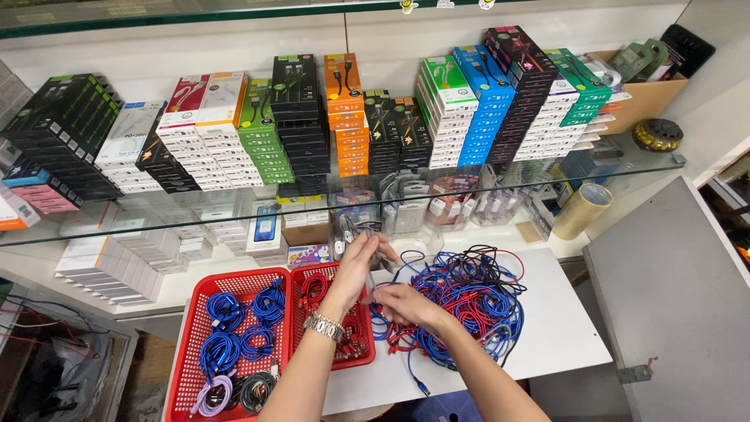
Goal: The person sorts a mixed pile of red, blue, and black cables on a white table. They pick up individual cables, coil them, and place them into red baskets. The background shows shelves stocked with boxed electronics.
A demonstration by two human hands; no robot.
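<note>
My left hand (pixel 361 262), with a metal watch on its wrist, is raised over the far edge of the smaller red basket (pixel 367 355) and pinches a thin cable (pixel 380 266). My right hand (pixel 406 303) lies just to the right of it, at the left edge of a tangled pile of blue, red and black cables (pixel 469 301), with fingers closed on the same cable. The smaller basket holds coiled red cables (pixel 312 291). A larger red basket (pixel 187 367) to the left holds coiled blue cables (pixel 234 328), plus a lilac coil and a dark one at its near end.
The baskets and pile rest on a white table (pixel 555 328). Behind it a glass shelf (pixel 641 160) carries rows of stacked boxed cables; a tape roll (pixel 582 209) and more boxes sit below. A grey panel (pixel 672 289) stands to the right.
</note>
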